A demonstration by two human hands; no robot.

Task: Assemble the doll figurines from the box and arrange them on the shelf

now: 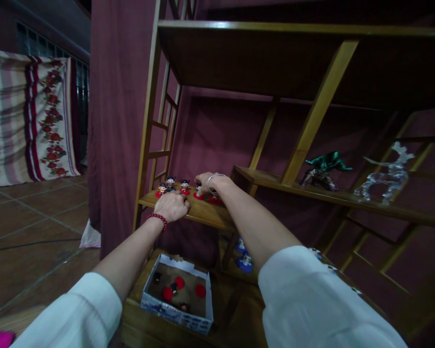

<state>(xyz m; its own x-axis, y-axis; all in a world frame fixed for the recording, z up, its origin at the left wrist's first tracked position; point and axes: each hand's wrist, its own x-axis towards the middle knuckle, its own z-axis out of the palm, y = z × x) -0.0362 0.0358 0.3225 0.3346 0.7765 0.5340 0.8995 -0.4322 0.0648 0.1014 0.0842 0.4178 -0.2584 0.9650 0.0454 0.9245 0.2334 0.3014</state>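
Note:
My right hand (pixel 205 181), with a silver bangle at the wrist, pinches a small figurine (pixel 198 186) on a red round base, standing on the wooden shelf (pixel 210 212). My left hand (pixel 172 206), wearing a red bead bracelet (pixel 158 217), is at the shelf's front edge with its fingers curled in; whatever they may hold is hidden. Behind it stand several dark-haired figurines, among them a figurine (pixel 184 185) on a red base between my hands. Another figurine (pixel 214 196) is partly covered by my right wrist.
Below, an open cardboard box (pixel 177 316) contains red discs (pixel 200 290) and small dark pieces. Blue-based figurines (pixel 245 261) stand on a lower shelf. To the right are a green ornament (pixel 328 166) and a clear deer figure (pixel 386 176). An upright post (pixel 321 111) divides the shelving.

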